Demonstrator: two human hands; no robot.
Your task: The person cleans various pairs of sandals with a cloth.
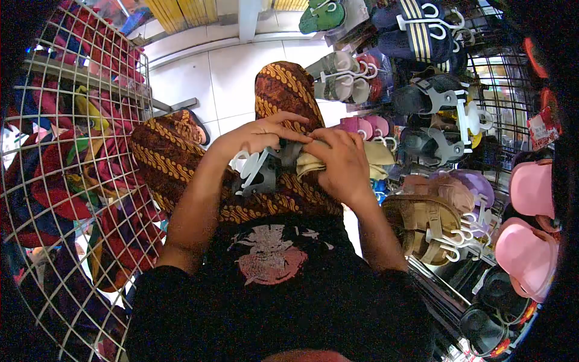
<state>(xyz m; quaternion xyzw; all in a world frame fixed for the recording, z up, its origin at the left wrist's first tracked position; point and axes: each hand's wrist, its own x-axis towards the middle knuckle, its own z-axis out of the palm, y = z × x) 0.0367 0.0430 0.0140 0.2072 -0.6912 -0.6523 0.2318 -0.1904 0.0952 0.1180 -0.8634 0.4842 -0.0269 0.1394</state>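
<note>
A pair of black sandals with grey straps [260, 181] rests over my lap, a white plastic hanger [250, 164] attached at its left side. Curled over the upper end of the sandals is my left hand [256, 137], with its index finger stretched towards my other hand. My right hand [341, 161] presses a folded beige cloth [310, 165] against the sandals' right side. Its fingers bend over the cloth, and the fingertips of both hands nearly meet. The palms and part of the sandals are hidden under the hands.
On the right, a black wire rack [491, 72] carries hanging footwear, including pink clogs [528, 256], brown sandals [422, 226] and dark striped slides [416, 30]. A white wire grid [78, 151] with colourful fabric behind it stands close on the left. White floor tiles [232, 75] lie ahead.
</note>
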